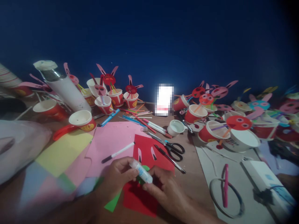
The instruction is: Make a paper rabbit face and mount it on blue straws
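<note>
A small white glue stick (pixel 142 172) with blue print is held slantwise over the red paper (pixel 163 155). My left hand (pixel 119 172) pinches its upper left end between thumb and fingers. At its lower right end, the thumb and fingers of my right hand (pixel 165 183) close around it. Partly hidden behind the stick is a green paper piece (pixel 145 168); whether a finger also grips it I cannot tell. Two white-and-black ear-like cutouts (pixel 153 153) lie on the red sheet. A black-capped white marker (pixel 118 152) rests on pink paper (pixel 109 133).
Black-handled scissors (pixel 175 151) and a black pen (pixel 170 159) lie right of my hands. Red paper cups (pixel 104 105) with rabbit-faced sticks line the back. A lit phone (pixel 164 99) stands mid-back, beside a small white cup (pixel 176 127). A pink marker (pixel 225 186) lies at right.
</note>
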`<state>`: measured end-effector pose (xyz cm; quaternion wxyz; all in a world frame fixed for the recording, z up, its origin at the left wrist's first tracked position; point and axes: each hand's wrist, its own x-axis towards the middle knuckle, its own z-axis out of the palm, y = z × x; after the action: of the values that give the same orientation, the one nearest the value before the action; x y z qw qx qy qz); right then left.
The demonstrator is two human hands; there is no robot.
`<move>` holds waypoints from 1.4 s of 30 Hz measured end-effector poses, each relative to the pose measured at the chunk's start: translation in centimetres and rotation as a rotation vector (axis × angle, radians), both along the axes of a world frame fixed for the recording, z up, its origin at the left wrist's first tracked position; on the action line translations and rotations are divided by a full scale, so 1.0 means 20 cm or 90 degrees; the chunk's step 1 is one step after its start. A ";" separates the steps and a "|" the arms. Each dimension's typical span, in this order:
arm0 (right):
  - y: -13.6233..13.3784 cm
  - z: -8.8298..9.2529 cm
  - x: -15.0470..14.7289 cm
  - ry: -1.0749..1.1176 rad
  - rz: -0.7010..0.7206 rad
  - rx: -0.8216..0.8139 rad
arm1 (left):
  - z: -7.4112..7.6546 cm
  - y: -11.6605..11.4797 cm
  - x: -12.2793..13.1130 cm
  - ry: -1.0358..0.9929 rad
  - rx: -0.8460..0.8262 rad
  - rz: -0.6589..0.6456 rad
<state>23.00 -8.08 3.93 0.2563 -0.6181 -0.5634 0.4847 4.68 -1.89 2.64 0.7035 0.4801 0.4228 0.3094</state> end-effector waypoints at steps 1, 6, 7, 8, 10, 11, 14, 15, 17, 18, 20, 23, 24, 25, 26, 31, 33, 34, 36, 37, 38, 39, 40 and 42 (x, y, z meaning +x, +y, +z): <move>0.00 0.00 0.00 -0.023 -0.006 0.008 | 0.00 0.00 0.00 0.004 -0.003 0.002; -0.02 -0.02 -0.01 -0.071 -0.003 0.026 | 0.01 -0.01 0.01 -0.001 -0.007 0.001; -0.02 -0.03 -0.01 -0.086 0.000 0.039 | 0.01 -0.01 0.01 -0.005 -0.006 0.001; -0.02 -0.04 -0.01 -0.104 0.005 0.055 | 0.01 -0.01 0.01 -0.005 -0.004 0.003; -0.02 -0.05 -0.01 -0.144 0.018 0.093 | 0.01 -0.01 0.00 0.000 -0.002 0.008; -0.02 -0.05 -0.01 -0.161 0.024 0.110 | 0.01 -0.01 0.00 0.002 -0.001 0.011; -0.02 -0.05 -0.01 -0.183 0.033 0.138 | 0.01 0.00 0.01 0.010 -0.005 0.013; -0.02 -0.05 -0.01 -0.175 0.028 0.133 | 0.01 0.00 0.01 0.010 -0.009 0.010; -0.02 -0.05 -0.01 -0.133 0.008 0.100 | 0.02 0.00 0.02 -0.003 -0.029 -0.010; -0.02 -0.05 -0.01 -0.103 -0.003 0.080 | 0.02 -0.01 0.02 -0.020 -0.043 -0.024; -0.02 -0.05 -0.02 -0.034 -0.022 0.054 | 0.02 -0.01 0.02 -0.061 -0.076 -0.057; -0.01 -0.05 -0.02 0.046 -0.030 0.046 | 0.01 -0.02 0.01 -0.082 -0.095 -0.095; -0.01 -0.04 -0.02 0.057 -0.030 0.039 | 0.01 -0.02 0.00 -0.079 -0.083 -0.101; -0.01 -0.04 -0.02 0.059 -0.026 0.030 | 0.00 -0.02 0.00 -0.075 -0.065 -0.105; -0.01 -0.03 -0.02 0.053 -0.022 0.023 | 0.00 -0.02 0.00 -0.072 -0.043 -0.104; -0.01 0.01 -0.02 -0.023 -0.002 0.035 | 0.00 -0.01 0.00 -0.044 0.011 -0.068; -0.01 0.02 -0.02 -0.022 0.014 0.040 | 0.01 0.00 0.01 -0.014 0.033 -0.059; 0.00 0.02 -0.01 -0.012 0.025 0.044 | 0.02 0.00 0.01 0.003 0.046 -0.056; 0.01 0.02 0.00 0.004 0.045 0.073 | 0.05 0.00 0.02 0.032 0.076 -0.054; 0.01 0.02 0.00 0.008 0.052 0.099 | 0.06 0.01 0.02 0.044 0.094 -0.054; 0.02 0.02 0.00 0.008 0.055 0.127 | 0.07 0.00 0.03 0.052 0.113 -0.053; 0.03 0.02 0.01 0.004 0.055 0.154 | 0.08 0.00 0.03 0.059 0.131 -0.054; 0.03 0.03 0.01 -0.006 0.056 0.178 | 0.09 0.00 0.04 0.069 0.147 -0.055; 0.04 0.03 0.01 -0.038 0.065 0.207 | 0.10 -0.01 0.04 0.088 0.171 -0.062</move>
<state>23.17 -7.23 4.56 0.3113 -0.5531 -0.6724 0.3810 5.51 -2.12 4.69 0.6164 0.6098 0.4014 0.2952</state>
